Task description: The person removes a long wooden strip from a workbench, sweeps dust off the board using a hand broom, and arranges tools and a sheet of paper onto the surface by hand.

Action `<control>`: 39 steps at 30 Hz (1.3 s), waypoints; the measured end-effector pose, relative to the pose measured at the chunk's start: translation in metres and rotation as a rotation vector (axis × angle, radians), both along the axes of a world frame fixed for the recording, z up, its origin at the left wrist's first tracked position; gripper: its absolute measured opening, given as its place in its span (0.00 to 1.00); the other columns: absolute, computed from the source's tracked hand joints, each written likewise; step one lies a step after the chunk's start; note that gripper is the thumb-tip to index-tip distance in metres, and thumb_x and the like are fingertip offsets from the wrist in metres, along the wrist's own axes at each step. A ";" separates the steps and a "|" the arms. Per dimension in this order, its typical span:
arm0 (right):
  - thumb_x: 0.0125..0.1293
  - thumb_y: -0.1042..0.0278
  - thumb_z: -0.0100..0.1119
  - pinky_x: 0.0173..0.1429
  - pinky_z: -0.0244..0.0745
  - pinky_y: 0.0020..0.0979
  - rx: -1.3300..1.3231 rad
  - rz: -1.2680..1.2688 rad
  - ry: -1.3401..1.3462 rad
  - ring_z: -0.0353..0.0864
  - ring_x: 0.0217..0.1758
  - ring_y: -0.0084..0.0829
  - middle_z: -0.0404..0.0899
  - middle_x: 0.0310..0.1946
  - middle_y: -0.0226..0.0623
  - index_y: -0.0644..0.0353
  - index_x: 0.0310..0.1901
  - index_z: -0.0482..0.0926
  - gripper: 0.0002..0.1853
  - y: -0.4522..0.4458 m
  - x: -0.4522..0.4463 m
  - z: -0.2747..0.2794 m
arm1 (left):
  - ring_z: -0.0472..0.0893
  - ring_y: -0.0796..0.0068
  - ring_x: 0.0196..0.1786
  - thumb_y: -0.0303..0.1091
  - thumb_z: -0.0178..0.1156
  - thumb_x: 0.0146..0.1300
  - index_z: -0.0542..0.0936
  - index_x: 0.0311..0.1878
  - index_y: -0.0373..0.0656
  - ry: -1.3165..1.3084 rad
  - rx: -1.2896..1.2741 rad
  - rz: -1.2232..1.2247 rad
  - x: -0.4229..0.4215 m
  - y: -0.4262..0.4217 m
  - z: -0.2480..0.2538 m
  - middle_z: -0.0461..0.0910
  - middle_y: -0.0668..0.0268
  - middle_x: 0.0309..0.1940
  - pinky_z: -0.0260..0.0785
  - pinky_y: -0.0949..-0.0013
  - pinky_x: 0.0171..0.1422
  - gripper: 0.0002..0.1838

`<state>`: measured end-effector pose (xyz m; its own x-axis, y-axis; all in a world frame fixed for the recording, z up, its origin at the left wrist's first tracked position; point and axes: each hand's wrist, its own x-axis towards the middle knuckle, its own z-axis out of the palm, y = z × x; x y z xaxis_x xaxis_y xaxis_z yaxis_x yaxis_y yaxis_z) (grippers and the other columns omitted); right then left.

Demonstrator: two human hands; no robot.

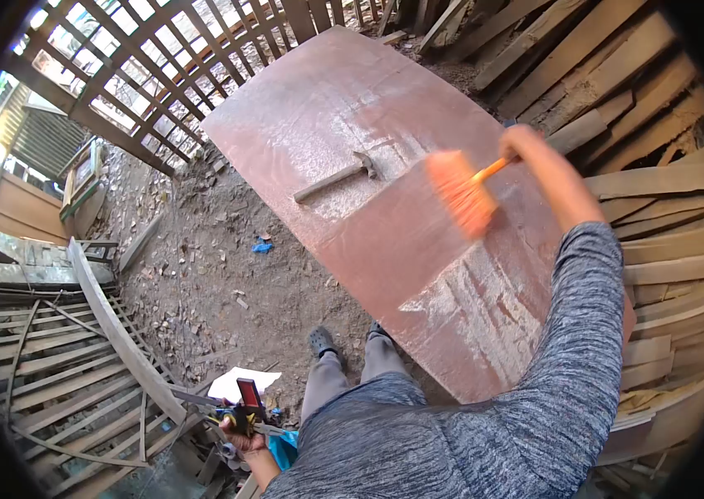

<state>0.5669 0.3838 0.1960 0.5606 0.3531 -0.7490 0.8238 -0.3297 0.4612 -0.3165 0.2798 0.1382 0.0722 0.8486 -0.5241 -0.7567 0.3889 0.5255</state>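
Observation:
My right hand point(521, 143) is closed round the handle of an orange hand broom point(461, 195), whose bristles are blurred by motion over a reddish-brown board point(385, 237). Pale sawdust point(485, 303) lies in streaks and patches on the board. A wooden-handled hammer point(337, 177) rests on it, left of the broom. Down at the lower left, my left hand point(242, 438) is wrapped round a cluster of tools with black-and-yellow parts point(244, 418); their exact kinds are hard to make out. A dark red, black-edged piece point(249, 392) sticks up from the cluster.
Stacked wooden planks point(672, 249) line the right side. A wooden lattice fence point(144, 66) stands at the back left, and a slatted wooden frame point(69, 374) at the lower left. A white sheet point(242, 382) and a blue scrap point(262, 244) lie on the littered dirt ground point(202, 291).

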 end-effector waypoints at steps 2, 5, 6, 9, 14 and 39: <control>0.51 0.60 0.67 0.43 0.81 0.36 0.113 0.107 -0.334 0.87 0.42 0.33 0.87 0.40 0.37 0.55 0.41 0.87 0.15 -0.010 0.047 0.024 | 0.79 0.56 0.56 0.37 0.66 0.50 0.79 0.61 0.51 -0.060 -0.013 -0.028 0.004 -0.013 -0.001 0.79 0.52 0.57 0.71 0.53 0.64 0.30; 0.52 0.62 0.66 0.46 0.81 0.35 0.366 0.085 -0.476 0.87 0.47 0.34 0.86 0.43 0.40 0.57 0.42 0.87 0.15 -0.036 0.067 0.090 | 0.81 0.58 0.53 0.36 0.66 0.51 0.77 0.62 0.49 -0.026 0.018 0.007 0.021 -0.022 -0.003 0.81 0.55 0.53 0.73 0.53 0.61 0.30; 0.55 0.63 0.62 0.36 0.80 0.35 0.488 0.099 -0.387 0.87 0.35 0.34 0.86 0.34 0.41 0.59 0.38 0.86 0.12 -0.050 0.074 0.102 | 0.82 0.58 0.52 0.36 0.65 0.51 0.77 0.62 0.49 -0.037 0.013 0.021 0.022 -0.025 -0.006 0.82 0.55 0.51 0.73 0.53 0.60 0.30; 0.60 0.59 0.57 0.18 0.63 0.35 0.613 -0.197 0.249 0.68 0.13 0.26 0.73 0.14 0.32 0.62 0.32 0.82 0.14 -0.065 0.033 0.090 | 0.82 0.58 0.51 0.37 0.65 0.51 0.76 0.62 0.47 -0.041 0.010 0.000 0.038 -0.013 -0.008 0.83 0.56 0.49 0.75 0.52 0.58 0.31; 0.58 0.56 0.63 0.22 0.63 0.32 0.345 -0.232 0.747 0.68 0.16 0.23 0.73 0.15 0.28 0.59 0.29 0.82 0.14 -0.074 -0.031 -0.048 | 0.84 0.57 0.47 0.39 0.63 0.51 0.76 0.63 0.48 0.061 0.016 -0.015 0.096 0.007 0.012 0.84 0.57 0.47 0.77 0.51 0.55 0.31; 0.53 0.57 0.67 0.37 0.78 0.36 0.071 -0.199 0.275 0.85 0.34 0.34 0.86 0.33 0.37 0.53 0.36 0.88 0.12 -0.220 0.041 -0.037 | 0.81 0.57 0.54 0.44 0.66 0.52 0.75 0.65 0.49 0.083 0.002 -0.378 0.153 0.054 0.006 0.81 0.58 0.55 0.74 0.50 0.60 0.34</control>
